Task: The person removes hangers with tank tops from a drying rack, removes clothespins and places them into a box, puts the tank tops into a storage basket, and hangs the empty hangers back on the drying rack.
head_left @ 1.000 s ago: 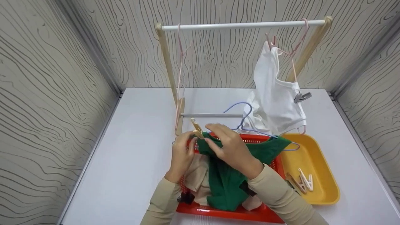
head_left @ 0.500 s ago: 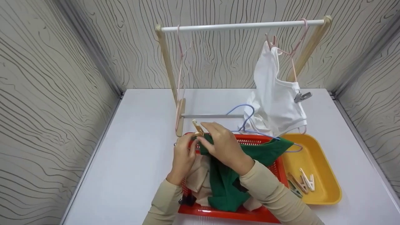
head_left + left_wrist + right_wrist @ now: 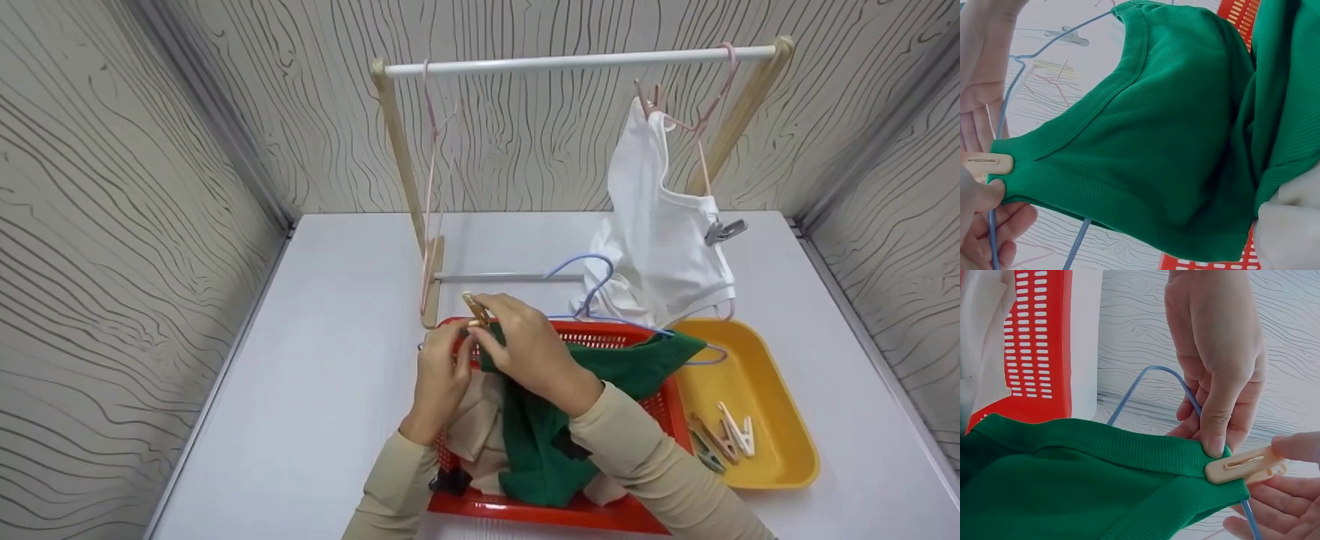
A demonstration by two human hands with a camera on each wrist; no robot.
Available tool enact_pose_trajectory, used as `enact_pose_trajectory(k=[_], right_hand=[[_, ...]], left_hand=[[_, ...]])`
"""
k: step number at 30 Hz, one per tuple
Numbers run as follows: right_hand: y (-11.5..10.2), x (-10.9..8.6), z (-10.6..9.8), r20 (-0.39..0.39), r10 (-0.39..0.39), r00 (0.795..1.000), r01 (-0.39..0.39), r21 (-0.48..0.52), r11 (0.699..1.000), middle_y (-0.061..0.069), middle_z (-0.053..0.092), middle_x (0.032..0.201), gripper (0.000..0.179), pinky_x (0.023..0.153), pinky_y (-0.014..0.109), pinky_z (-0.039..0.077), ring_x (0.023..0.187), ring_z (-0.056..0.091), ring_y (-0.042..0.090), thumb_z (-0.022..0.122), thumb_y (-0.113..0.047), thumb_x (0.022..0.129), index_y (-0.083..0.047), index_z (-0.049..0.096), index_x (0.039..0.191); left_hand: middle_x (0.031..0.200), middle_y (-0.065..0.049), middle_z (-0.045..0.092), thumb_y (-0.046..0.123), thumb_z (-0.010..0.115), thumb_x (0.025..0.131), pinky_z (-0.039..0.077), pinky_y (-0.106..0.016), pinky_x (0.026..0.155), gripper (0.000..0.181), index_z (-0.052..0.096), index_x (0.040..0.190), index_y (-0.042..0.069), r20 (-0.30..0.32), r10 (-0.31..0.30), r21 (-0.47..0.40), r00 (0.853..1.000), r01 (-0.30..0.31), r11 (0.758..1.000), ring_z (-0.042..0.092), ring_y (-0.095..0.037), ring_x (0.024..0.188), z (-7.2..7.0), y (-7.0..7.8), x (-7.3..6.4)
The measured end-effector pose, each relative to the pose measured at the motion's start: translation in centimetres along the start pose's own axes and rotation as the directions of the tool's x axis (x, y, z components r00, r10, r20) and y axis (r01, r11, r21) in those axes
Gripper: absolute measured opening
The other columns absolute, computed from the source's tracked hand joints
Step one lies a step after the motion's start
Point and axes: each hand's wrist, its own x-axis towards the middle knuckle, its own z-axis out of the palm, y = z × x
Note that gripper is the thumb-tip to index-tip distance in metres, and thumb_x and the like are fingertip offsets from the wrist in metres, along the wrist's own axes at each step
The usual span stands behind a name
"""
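A green ribbed tank top (image 3: 622, 364) is draped on a blue hanger (image 3: 600, 266) over the red basket (image 3: 555, 510). My left hand (image 3: 439, 375) grips the left strap and the hanger's end; its thumb (image 3: 1216, 444) presses the fabric beside a cream clothespin (image 3: 1241, 464). With the thumb and fingers of my right hand (image 3: 532, 349), I pinch the handle end of that clothespin, whose other end lies over the strap. The left wrist view also shows the clothespin (image 3: 988, 163) on the strap. Beige cloth (image 3: 472, 427) lies beneath the tank top in the basket.
Behind the basket stands a rack with a white rail (image 3: 570, 62). A pink hanger (image 3: 431, 187) and a clipped white garment (image 3: 660, 225) hang from it. A yellow tray (image 3: 787, 420) at the right holds several clothespins (image 3: 739, 431).
The right hand has shifted slightly left, its fingers closing in on the clothespin. The blue hanger has moved a little right and down. The left hand stays almost in place.
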Motion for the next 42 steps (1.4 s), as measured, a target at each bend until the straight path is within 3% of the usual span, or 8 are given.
enact_pose_trajectory(k=[11,22,34,42], right_hand=[[0.07,-0.23,0.15,0.022,-0.039,0.999,0.039,0.019,0.999,0.015,0.066,0.102,0.030,0.083,0.033,0.058,0.090,0.064,0.022,0.065,-0.013,0.091,0.002,0.061,0.116],[0.19,-0.45,0.66,-0.056,-0.076,0.996,0.081,0.085,0.993,0.013,0.067,0.096,0.020,0.079,0.031,0.059,0.087,0.064,0.020,0.066,-0.010,0.090,0.000,0.063,0.107],[0.15,-0.61,0.73,-0.096,-0.059,0.994,0.072,0.135,0.988,0.011,0.069,0.093,0.011,0.080,0.032,0.059,0.085,0.065,0.019,0.067,-0.007,0.088,-0.001,0.067,0.098],[-0.06,-0.67,0.54,-0.184,-0.098,0.978,0.128,0.162,0.978,0.011,0.071,0.092,0.011,0.080,0.033,0.059,0.086,0.067,0.019,0.069,-0.001,0.085,0.000,0.068,0.096]], left_hand=[[0.099,-0.013,0.070,0.001,0.063,0.089,0.054,-0.040,0.083,0.015,0.065,0.105,-0.001,-0.014,0.026,-0.009,1.000,-0.026,1.000,0.066,-0.024,0.094,0.04,-0.14,0.04],[0.099,-0.015,0.069,-0.003,0.062,0.088,0.054,-0.040,0.083,0.016,0.064,0.104,-0.002,-0.012,0.025,0.009,1.000,-0.025,1.000,0.066,-0.025,0.094,-0.14,-0.12,-0.09],[0.100,-0.015,0.069,-0.001,0.063,0.088,0.056,-0.038,0.082,0.018,0.063,0.106,-0.002,-0.020,0.032,0.005,0.999,-0.032,0.999,0.066,-0.025,0.094,-0.07,-0.19,-0.19],[0.100,-0.014,0.070,0.001,0.063,0.089,0.054,-0.038,0.084,0.018,0.064,0.107,-0.002,-0.008,0.009,-0.009,1.000,-0.009,1.000,0.066,-0.024,0.094,0.02,-0.25,-0.20]])
